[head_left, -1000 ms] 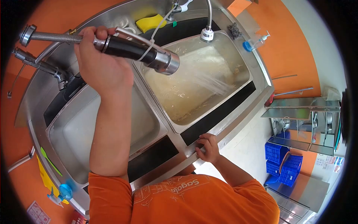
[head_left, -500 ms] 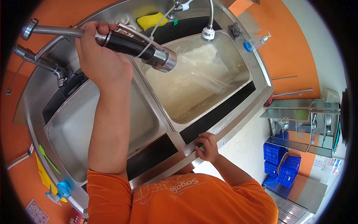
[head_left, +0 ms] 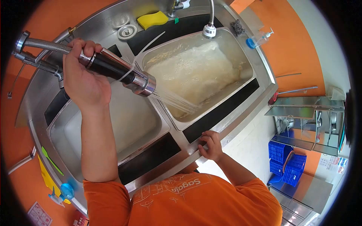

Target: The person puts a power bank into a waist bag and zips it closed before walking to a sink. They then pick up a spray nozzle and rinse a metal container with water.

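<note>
My left hand point(head_left: 86, 81) is wrapped round the black and chrome spray handle point(head_left: 113, 70), whose head points right and down. Thin jets of water point(head_left: 175, 101) run from it into the front part of the right basin point(head_left: 247, 62). Cloudy, pale brown water fills that basin, with foam or bubbles on it. My right hand point(head_left: 211, 146) rests at the front edge of the steel sink point(head_left: 194, 148), its fingers curled over the edge. Below my left forearm lies the left basin point(head_left: 164, 130), holding cloudy whitish water.
Behind the basins are a yellow sponge point(head_left: 152, 20), a round drain strainer point(head_left: 127, 32) and a white-tipped faucet point(head_left: 209, 31). A scourer point(head_left: 237, 27) and a soap bottle point(head_left: 258, 39) stand at the right. Blue crates point(head_left: 294, 169) and a metal rack point(head_left: 307, 122) are farther right.
My left hand has moved left and slightly down with the spray handle. The jets now land nearer the basin's front left corner. The strainer is more fully in view. My right hand stays at the edge.
</note>
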Demonstrator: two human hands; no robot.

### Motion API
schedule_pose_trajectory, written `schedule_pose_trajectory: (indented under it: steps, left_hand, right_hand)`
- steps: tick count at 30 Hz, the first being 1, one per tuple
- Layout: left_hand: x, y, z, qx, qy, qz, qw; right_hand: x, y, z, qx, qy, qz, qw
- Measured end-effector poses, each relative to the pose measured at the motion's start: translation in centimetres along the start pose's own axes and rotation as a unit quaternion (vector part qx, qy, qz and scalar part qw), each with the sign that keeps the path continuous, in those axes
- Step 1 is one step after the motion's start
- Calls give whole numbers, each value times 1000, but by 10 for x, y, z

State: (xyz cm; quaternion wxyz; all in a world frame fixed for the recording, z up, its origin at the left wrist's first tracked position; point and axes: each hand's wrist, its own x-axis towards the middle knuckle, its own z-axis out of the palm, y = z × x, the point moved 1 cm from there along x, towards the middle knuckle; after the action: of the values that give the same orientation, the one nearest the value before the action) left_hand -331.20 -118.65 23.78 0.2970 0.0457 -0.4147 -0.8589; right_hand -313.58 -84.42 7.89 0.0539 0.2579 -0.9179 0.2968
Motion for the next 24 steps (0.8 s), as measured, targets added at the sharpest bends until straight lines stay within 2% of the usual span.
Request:
schedule_pose_trajectory:
  steps: [7, 9, 19, 24]
  left_hand:
    - [0, -8, 11, -48, 17, 14, 999]
    - [0, -8, 14, -107, 13, -3, 994]
    - [1, -11, 6, -70, -16, -4, 997]
    - [0, -21, 24, -110, 32, 23, 993]
  right_hand:
    - [1, -1, 0, -8, 2, 1, 1000]
    - [0, -1, 0, -10, 4, 3, 1000]
    - [-1, -1, -1, 3, 7, 6, 1000]
    - [0, 0, -2, 0, 6, 1, 1000]
